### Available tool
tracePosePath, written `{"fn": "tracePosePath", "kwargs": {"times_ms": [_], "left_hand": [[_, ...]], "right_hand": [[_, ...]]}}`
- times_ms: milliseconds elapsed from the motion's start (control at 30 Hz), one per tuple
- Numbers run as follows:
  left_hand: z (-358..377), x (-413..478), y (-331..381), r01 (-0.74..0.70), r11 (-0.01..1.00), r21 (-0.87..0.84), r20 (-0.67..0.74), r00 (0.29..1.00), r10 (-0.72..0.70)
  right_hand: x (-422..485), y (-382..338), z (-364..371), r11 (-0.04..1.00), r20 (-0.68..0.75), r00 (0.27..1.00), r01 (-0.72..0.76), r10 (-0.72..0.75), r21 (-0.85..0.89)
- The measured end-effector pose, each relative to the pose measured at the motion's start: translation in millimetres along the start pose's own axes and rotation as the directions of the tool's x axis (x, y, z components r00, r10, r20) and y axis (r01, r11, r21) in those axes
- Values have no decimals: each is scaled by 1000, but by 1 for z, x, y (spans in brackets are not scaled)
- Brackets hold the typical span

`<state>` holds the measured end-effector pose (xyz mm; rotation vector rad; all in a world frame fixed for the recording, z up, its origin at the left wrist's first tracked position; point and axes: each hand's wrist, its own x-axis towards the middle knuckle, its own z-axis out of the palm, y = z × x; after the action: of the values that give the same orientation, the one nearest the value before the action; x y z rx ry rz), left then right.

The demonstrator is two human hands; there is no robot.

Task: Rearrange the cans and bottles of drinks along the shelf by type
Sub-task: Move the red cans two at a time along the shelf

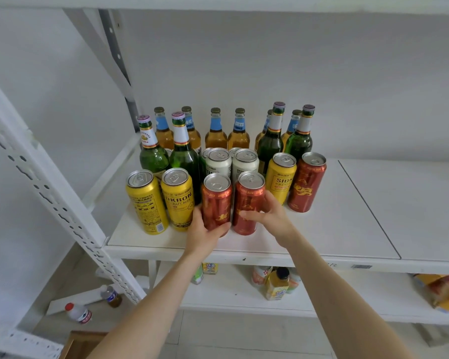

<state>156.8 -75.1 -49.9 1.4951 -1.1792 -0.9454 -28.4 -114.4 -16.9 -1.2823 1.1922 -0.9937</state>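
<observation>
Left hand [204, 229]: wrapped around the lower half of a red can [216, 200], fingers behind it and thumb at its base. Right hand [266, 216]: closed around a second red can [248, 202], fingers across its front and right side. Both held cans stand upright at the front of the shelf [335, 229], just beside each other.

To the left of the held cans stand two yellow cans [147, 200] [178, 198], touching. To the right stand a third yellow can [281, 176] and a third red can [307, 181], side by side. Directly behind the held cans are two white cans [218, 161] [245, 163].

Green glass bottles occupy the next row: two on the left [152, 149] [183, 149] and two on the right [271, 141] [300, 138]. Amber bottles with blue neck labels [215, 133] line the back, near the wall.

A lower shelf [231, 288] holds small drink bottles, partly hidden.
</observation>
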Motion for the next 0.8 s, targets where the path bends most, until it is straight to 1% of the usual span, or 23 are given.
{"fn": "tracePosePath", "kwargs": {"times_ms": [100,233,433,567,800], "left_hand": [[-2,-2,1,19,1000,-18,8,1000,-19],[-10,-14,4,43,999,-14,47,998,-42],[-23,-37,1,93,992,-82,154,985,-79],[-27,-62,3,128,982,-140,201,975,-99],[-38,-109,-3,187,971,-149,267,953,-142]], "right_hand": [[-4,0,-5,999,15,1000,-21,20,32],[-20,-3,-11,990,16,997,-74,72,119],[-55,1,-12,964,-3,986,-160,164,212],[-79,6,-11,948,-24,980,-187,200,256],[-121,12,-13,924,-81,969,-194,233,330]]}}
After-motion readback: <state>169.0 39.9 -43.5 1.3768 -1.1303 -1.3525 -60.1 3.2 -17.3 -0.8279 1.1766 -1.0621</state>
